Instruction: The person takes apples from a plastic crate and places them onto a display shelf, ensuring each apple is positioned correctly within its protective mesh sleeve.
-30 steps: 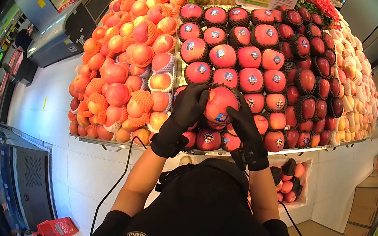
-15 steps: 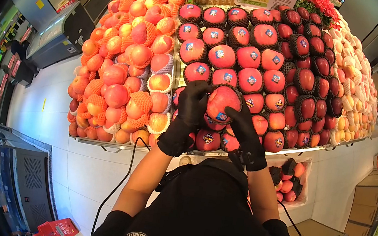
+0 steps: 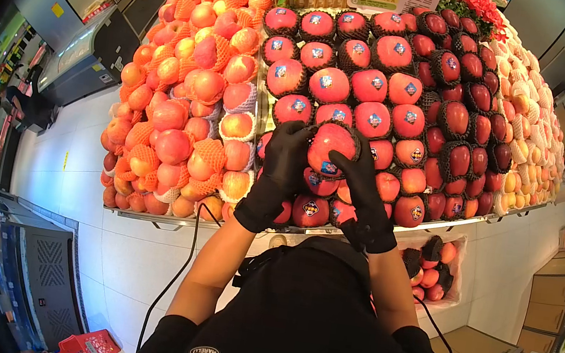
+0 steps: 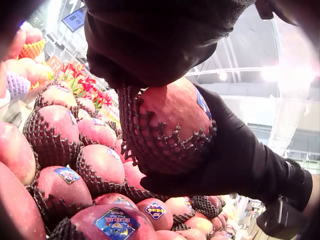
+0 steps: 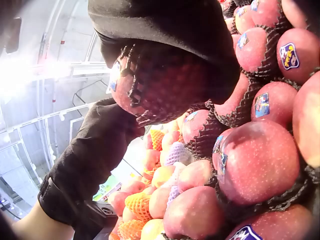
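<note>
A large red apple (image 3: 333, 147) with a blue sticker is held between my two black-gloved hands, over the front rows of the apple display. My left hand (image 3: 285, 161) grips its left side. The right hand (image 3: 361, 187) is curled round the other side, with the thumb across the front beside the sticker. In the left wrist view a black foam net (image 4: 167, 137) wraps much of the apple, and the left hand (image 4: 155, 42) covers its upper part. The right wrist view has the right hand (image 5: 170, 30) over the apple, its net partly in shadow.
Rows of stickered apples (image 3: 373, 119) in black nets surround the hands. Fruit in orange nets (image 3: 176, 147) is heaped to the left, with pale-netted fruit (image 3: 527, 137) at far right. A box of apples (image 3: 453, 288) sits low at right. Black cables (image 3: 172, 280) hang beside the arms.
The apple has turned slightly between the hands, its sticker moving a little left and up. My left hand shifted on its side, and the right thumb now lies nearer the sticker.
</note>
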Demonstrator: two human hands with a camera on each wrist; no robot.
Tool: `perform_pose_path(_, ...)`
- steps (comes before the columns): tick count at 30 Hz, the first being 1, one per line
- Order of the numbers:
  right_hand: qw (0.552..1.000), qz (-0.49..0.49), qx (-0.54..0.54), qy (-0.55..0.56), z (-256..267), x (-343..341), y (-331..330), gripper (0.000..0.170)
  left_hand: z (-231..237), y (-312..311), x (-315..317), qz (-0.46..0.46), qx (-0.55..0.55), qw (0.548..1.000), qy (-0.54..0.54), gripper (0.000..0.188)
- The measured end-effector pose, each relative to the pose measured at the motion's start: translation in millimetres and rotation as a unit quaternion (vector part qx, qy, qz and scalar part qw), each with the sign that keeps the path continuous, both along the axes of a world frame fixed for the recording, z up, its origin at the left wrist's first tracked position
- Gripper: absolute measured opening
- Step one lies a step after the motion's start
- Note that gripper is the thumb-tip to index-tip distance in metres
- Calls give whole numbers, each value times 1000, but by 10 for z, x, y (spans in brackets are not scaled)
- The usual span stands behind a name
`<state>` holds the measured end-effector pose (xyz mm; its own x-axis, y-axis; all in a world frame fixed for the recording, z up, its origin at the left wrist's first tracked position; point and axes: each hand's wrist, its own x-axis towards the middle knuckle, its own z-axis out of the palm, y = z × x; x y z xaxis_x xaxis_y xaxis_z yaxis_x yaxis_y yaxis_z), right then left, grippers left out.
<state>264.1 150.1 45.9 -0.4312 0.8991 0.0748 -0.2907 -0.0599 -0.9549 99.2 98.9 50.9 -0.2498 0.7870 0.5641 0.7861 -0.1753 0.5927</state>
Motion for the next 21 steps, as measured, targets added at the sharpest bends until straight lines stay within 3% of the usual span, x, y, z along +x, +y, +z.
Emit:
perform_pose_path(5, 1000, 12, 18, -21, -75, 60, 44, 74, 76, 5, 1, -34, -16, 977, -209, 31)
perform_pose_path(8, 1000, 28, 7, -10, -78, 70, 59, 74, 32, -17, -67, -62, -8, 984, -165, 32)
perform_pose_path(14, 1000, 11, 28, -8, 58, 31, 0, 72, -173, 48, -119, -47, -15, 996, 70, 31)
perform_pose_path(17, 999, 18, 10, -43, 120, 20, -14, 68, -95, 2, -66, -35, -81, 993, 83, 28)
perform_pose_path(21, 991, -23, 78, -104, -4, -4, 22, 71, -45, -3, -23, -27, -91, 992, 78, 31)
